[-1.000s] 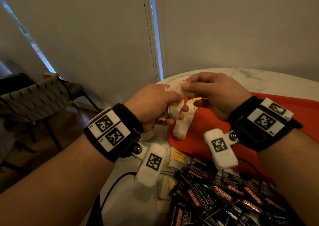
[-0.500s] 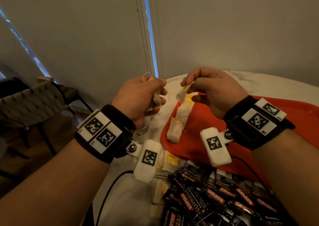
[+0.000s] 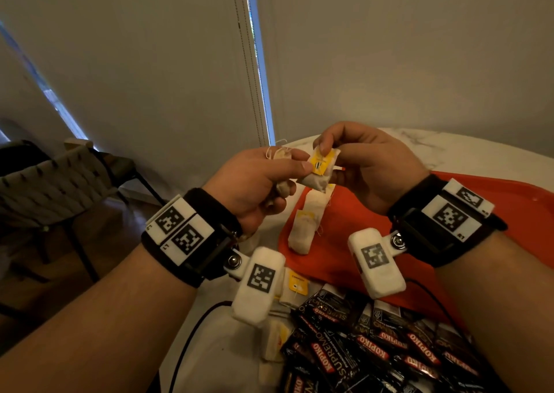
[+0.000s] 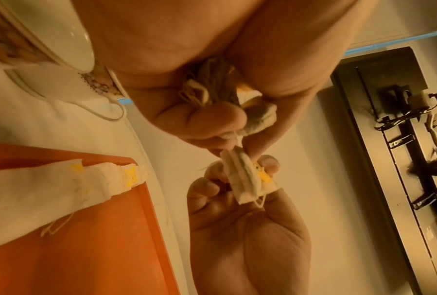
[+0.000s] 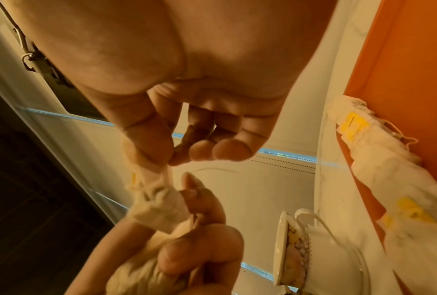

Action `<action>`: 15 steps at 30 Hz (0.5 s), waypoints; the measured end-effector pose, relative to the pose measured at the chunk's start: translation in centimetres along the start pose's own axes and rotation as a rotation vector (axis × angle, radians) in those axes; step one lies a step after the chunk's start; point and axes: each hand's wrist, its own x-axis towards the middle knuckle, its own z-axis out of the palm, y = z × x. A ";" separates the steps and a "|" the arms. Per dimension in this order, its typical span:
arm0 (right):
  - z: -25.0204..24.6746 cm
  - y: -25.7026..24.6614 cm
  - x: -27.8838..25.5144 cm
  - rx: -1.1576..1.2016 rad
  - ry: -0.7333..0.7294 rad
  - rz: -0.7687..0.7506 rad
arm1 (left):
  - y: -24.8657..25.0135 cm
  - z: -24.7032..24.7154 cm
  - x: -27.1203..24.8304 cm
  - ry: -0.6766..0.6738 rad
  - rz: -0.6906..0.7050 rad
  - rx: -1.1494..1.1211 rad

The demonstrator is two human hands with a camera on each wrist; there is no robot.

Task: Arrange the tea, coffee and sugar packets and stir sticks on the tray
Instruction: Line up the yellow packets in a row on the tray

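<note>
Chair (image 3: 45, 179) on the left, gray wall (image 3: 150, 77) behind, white marble table (image 3: 449, 149) under my hands. On it sits my orange tray (image 3: 524, 212) with two tea bags (image 3: 305, 221), and dark coffee packets (image 3: 374, 347) lie near me. My left hand (image 3: 254, 185) squeezes a bunch of tea bags (image 4: 212, 87). My right hand (image 3: 371, 164), touching it, pinches one tea bag (image 3: 322, 167) over the tray's left edge.
</note>
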 end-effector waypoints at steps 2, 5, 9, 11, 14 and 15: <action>0.0 0.0 0.1 0.023 0.032 0.036 | -0.1 -0.1 0.0 0.028 0.012 -0.004; -0.3 0.0 0.2 0.064 0.076 0.134 | -0.1 -0.2 0.3 0.100 0.039 -0.027; 0.2 0.6 0.0 -0.091 0.112 0.159 | 0.2 0.1 0.8 0.145 0.068 -0.003; 0.3 0.9 0.3 -0.113 0.175 0.163 | 0.3 0.2 1.1 0.144 0.073 0.012; -0.6 0.7 1.3 -0.058 0.310 0.202 | 0.7 0.2 2.2 0.176 0.059 -0.049; -1.2 0.8 1.7 -0.038 0.368 0.217 | 1.0 0.1 2.6 0.193 0.056 -0.092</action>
